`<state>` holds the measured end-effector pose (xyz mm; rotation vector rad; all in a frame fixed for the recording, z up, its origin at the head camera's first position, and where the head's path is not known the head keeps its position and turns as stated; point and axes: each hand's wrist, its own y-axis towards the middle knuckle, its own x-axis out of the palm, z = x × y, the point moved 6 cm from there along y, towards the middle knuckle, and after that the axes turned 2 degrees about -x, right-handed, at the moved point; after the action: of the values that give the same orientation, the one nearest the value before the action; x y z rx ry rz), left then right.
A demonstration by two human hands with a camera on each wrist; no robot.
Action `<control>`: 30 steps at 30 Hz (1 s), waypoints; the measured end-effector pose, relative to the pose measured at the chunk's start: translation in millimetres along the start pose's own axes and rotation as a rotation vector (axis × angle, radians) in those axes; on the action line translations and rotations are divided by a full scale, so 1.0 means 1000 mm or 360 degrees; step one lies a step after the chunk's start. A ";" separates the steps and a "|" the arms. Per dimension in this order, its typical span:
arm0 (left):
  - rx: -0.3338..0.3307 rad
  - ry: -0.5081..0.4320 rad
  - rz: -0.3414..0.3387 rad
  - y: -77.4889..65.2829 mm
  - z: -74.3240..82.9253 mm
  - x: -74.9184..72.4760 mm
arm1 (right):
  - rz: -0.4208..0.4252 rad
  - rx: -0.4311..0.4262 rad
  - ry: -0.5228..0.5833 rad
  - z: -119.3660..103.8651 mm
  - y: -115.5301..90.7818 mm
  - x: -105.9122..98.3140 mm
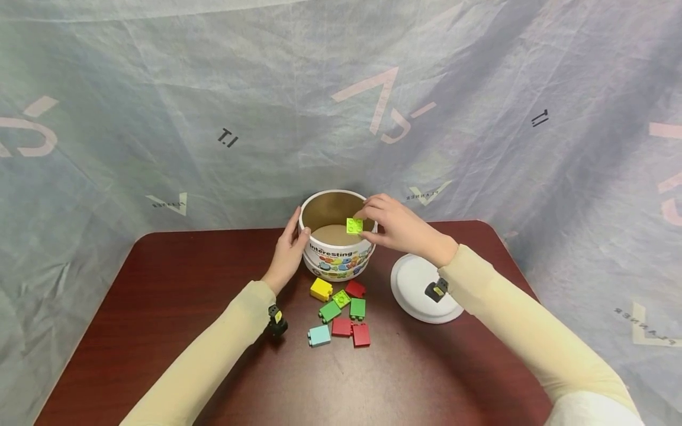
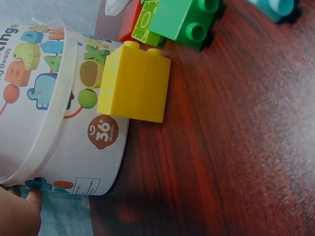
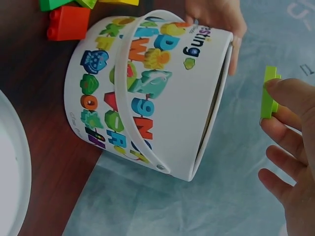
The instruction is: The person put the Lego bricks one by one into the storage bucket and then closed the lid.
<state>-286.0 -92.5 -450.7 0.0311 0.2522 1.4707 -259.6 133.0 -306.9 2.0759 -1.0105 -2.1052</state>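
Note:
Between the thumb and fingertips of my right hand is a small, flat lime-green building brick, held over the mouth of a white bucket. The right wrist view shows that brick edge-on, with the other fingers loosely bent. My left hand rests against the left side of the bucket, fingers straight along its wall and thumb by the rim. The bucket stands upright, lidless, with colourful letters and animals printed on it. Closest to it on the table is a yellow brick.
Several bricks lie in front of the bucket: a lime-green one, green ones, red ones and a light-blue one. A round white lid lies to the right on the dark-red table. Grey cloth hangs behind.

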 end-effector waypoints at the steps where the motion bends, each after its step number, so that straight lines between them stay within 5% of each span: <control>1: 0.0001 0.0001 0.0003 0.000 0.000 0.000 | -0.0006 0.0015 -0.0001 0.002 0.002 0.001; 17: -0.0008 0.0001 -0.0006 -0.004 -0.001 -0.002 | -0.0158 0.0306 0.0045 0.035 0.019 0.024; 24: -0.0068 -0.0024 -0.0043 -0.018 0.033 -0.005 | -0.0222 0.0359 0.0035 0.043 0.026 0.038; 30: -0.0072 -0.0012 -0.0048 -0.019 0.031 -0.006 | -0.0237 0.0366 0.0020 0.047 0.028 0.047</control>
<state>-262.3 -96.2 -423.1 -0.0037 0.2126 1.4456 -319.7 109.8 -340.6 2.3347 -1.1830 -2.1285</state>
